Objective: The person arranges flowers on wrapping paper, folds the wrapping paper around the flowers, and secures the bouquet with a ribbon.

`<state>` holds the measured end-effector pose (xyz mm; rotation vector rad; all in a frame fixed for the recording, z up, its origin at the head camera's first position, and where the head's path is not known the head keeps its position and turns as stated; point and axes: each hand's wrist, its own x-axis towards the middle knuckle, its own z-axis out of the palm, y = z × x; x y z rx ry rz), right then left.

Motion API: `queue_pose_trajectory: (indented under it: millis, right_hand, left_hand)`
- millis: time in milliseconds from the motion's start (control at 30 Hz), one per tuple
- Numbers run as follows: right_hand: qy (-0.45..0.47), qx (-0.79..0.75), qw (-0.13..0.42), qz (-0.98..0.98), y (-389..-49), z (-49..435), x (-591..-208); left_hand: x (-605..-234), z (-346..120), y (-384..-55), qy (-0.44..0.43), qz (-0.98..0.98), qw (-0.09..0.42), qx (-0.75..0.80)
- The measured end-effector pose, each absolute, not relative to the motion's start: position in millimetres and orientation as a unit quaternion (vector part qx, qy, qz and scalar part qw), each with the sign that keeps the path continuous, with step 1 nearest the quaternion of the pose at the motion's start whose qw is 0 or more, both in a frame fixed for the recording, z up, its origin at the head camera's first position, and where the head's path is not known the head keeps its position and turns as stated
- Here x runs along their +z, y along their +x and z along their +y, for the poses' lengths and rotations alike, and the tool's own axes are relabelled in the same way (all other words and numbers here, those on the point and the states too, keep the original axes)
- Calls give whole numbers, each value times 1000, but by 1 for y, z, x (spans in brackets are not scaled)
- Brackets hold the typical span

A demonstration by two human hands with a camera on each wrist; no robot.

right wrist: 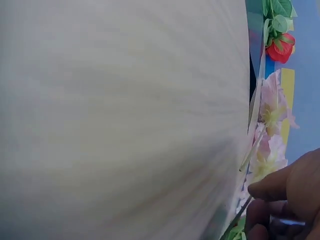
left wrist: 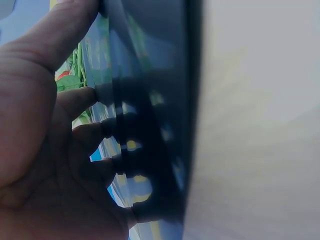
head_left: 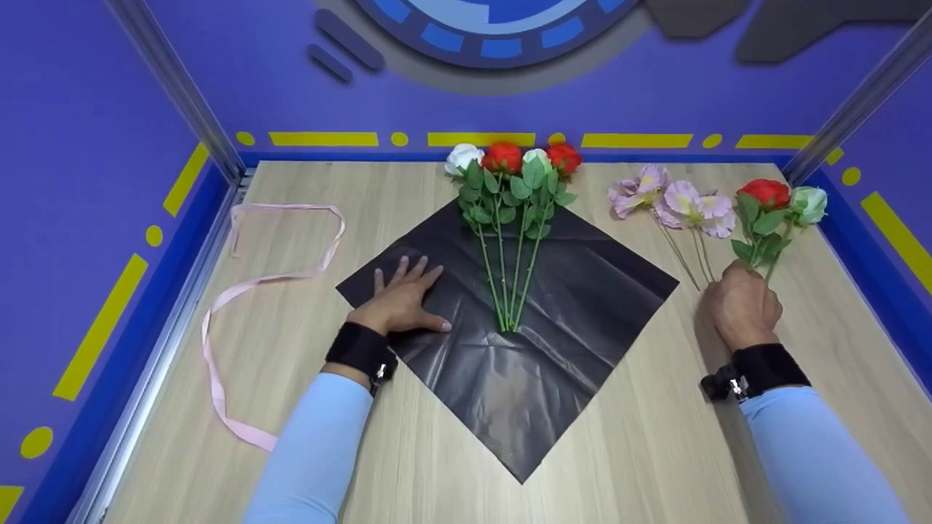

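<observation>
A black wrapping sheet (head_left: 582, 291) lies on the table, turned so one corner points toward me. On its upper half, white and red artificial roses (head_left: 503, 158) are fanned out, their green stems converging near the middle. My left hand (head_left: 399, 302) rests with spread fingers on the sheet's left side; the left wrist view shows its palm above the dark sheet (left wrist: 150, 100). At the right, my right hand (head_left: 744, 304) pinches a thin flower stem (right wrist: 234, 220) between thumb and finger. Lilac flowers (head_left: 699, 207) and a red rose (head_left: 763, 193) lie just beyond it, beside a pale green rose (head_left: 808, 205).
A pink ribbon (head_left: 211, 356) winds along the left of the wooden table (head_left: 633, 444), one end passing under my left sleeve. Blue-purple panels (head_left: 393, 109) with yellow marks enclose the back and sides, with metal posts (head_left: 182, 87) at the corners.
</observation>
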<state>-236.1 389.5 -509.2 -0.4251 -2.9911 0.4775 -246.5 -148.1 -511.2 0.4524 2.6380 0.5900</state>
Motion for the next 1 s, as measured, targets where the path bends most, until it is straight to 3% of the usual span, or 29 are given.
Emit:
queue_pose_trajectory:
  millis: [133, 333, 733, 1000]
  right_hand:
    - [-141, 151, 28, -978, -236, 392, -506]
    - [-135, 218, 87, -963, -238, 390, -497]
    - [-185, 282, 93, -937, -241, 388, -487]
    - [-208, 319, 131, -915, -250, 370, -482]
  left_hand:
    - [-511, -148, -246, 164, 943, 202, 208]
    - [-509, -148, -247, 161, 943, 203, 210]
    - [-511, -148, -247, 161, 942, 206, 210]
    - [-511, -148, -246, 162, 943, 201, 210]
